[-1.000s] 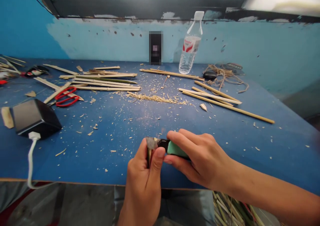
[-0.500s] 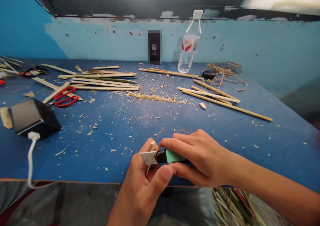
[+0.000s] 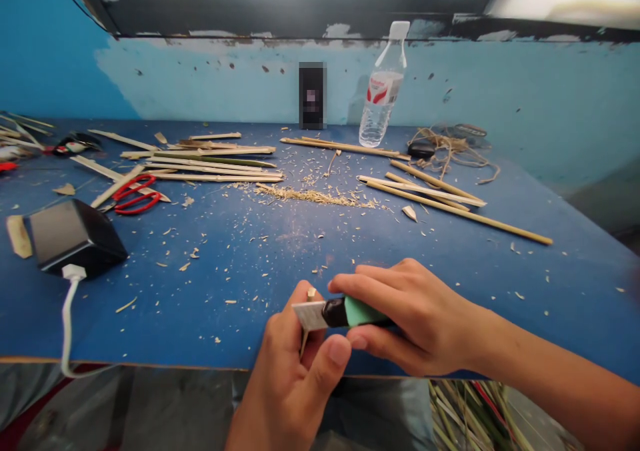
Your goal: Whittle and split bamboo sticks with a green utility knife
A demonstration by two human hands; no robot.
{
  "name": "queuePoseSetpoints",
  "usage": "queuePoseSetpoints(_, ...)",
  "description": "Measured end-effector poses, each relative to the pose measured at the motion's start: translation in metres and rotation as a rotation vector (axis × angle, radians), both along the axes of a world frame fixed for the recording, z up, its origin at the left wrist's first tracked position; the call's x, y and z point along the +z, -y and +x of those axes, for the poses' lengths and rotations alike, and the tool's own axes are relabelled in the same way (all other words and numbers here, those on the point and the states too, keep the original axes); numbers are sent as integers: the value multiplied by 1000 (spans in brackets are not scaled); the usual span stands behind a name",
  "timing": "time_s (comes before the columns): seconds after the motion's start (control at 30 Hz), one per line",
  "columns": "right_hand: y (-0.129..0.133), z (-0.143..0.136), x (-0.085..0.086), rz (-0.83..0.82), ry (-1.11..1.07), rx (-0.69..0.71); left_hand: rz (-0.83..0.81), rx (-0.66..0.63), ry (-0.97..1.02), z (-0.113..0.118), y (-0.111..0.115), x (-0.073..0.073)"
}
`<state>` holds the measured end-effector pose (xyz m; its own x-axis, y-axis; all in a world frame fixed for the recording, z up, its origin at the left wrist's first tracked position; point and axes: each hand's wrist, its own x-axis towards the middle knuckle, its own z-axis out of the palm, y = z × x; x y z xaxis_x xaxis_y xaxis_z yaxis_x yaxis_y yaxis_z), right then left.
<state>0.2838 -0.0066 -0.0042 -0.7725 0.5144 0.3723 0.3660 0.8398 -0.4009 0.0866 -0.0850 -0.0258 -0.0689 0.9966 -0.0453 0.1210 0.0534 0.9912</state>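
Near the front edge of the blue table [image 3: 200, 324], my left hand [image 3: 295, 364] is closed around a short, thin bamboo strip [image 3: 311, 294]. Only the strip's pale upper end and a bit of its lower part show; the fingers and a blade hide the rest. My right hand [image 3: 415, 318] grips a utility knife [image 3: 365, 312] with a green and black handle. Its wide blade points left and lies across the strip, just above my left thumb. Whether the edge is biting into the bamboo I cannot tell.
Shavings [image 3: 315, 196] lie mid-table. Split bamboo strips [image 3: 215, 164] and red-handled scissors [image 3: 137, 194] are at left, behind a black box [image 3: 80, 238] with a white cable. More bamboo sticks [image 3: 460, 211], a water bottle [image 3: 381, 98] and tangled twine [image 3: 450, 148] are at right.
Both hands, with the knife and the strip, sit slightly farther right and lower in the picture. The whole scene has shifted a little to the right too. Both grips are unchanged.
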Motion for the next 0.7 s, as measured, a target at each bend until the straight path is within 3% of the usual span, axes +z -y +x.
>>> queuePoseSetpoints(0.33,7,-4,-3,-17,40,6,-66,183,-6,6,9,-3)
queuePoseSetpoints(0.4,6,-4,-3,-26,44,3,-30,112,-2,4,4,-4)
queuePoseSetpoints(0.53,4,-3,-1,-85,56,18,103,-240,-23,-5,-9,-2)
queuePoseSetpoints(0.7,6,-5,-2,-64,35,7,132,-220,-22,-6,-13,-2)
